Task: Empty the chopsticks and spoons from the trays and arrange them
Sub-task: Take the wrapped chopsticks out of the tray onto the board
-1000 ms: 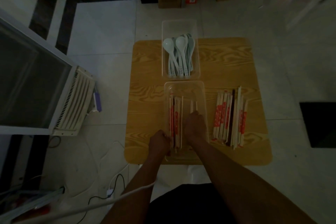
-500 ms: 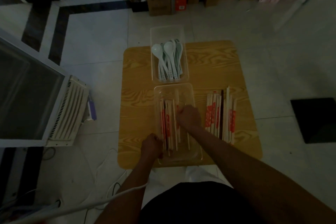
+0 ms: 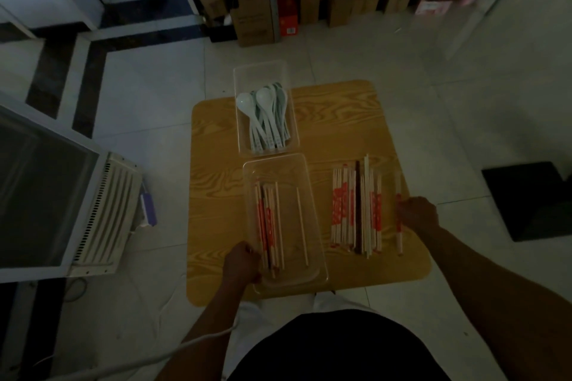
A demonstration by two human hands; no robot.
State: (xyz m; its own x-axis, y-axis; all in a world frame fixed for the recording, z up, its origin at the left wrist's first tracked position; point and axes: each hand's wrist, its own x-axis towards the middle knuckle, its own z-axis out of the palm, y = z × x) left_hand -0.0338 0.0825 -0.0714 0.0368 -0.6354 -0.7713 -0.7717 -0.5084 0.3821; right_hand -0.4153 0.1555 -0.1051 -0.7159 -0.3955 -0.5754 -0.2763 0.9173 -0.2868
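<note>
Two hands are busy. The right hand curls its fingers round one paper-wrapped chopstick pair, pale with red print, held lengthwise just right of the chopstick row on the wooden table. That row is many similar red-printed sleeves side by side, with one dark stick among them. The left hand grips the near-left rim of the near tray, a clear plastic tub. In it a handful of wrapped chopsticks lie along the left wall and a single bare stick lies apart to their right. Just beyond it, the far tray, also clear, holds a heap of white soup spoons.
</note>
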